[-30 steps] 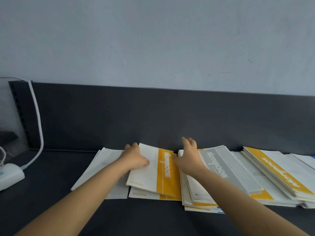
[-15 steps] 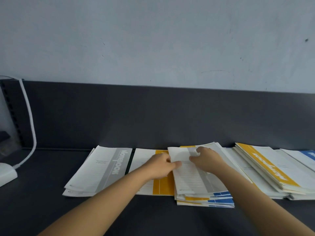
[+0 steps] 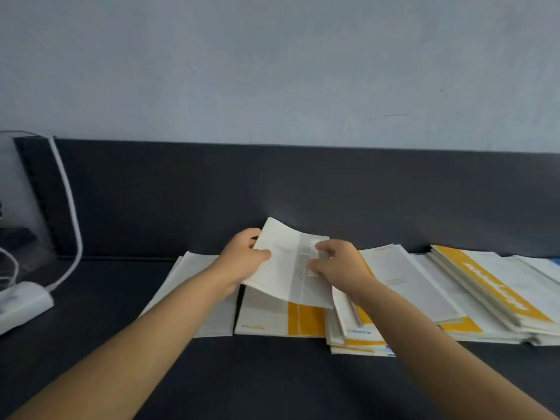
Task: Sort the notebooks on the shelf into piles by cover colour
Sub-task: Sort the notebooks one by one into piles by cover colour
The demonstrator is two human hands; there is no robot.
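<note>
Notebook (image 3: 288,274) covers smooth paper, faint sheen; shelf (image 3: 272,383) matt dark; cable (image 3: 68,207) white plastic

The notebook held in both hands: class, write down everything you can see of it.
The notebook is thin, with a white paper cover, a grey band running down its length and faint small print. It bends slightly and tilts, far corner highest, near edge low over the yellow-banded notebook on the dark shelf. The left hand grips its left edge, thumb on top; the right hand pinches its right side at the grey band.
</note>
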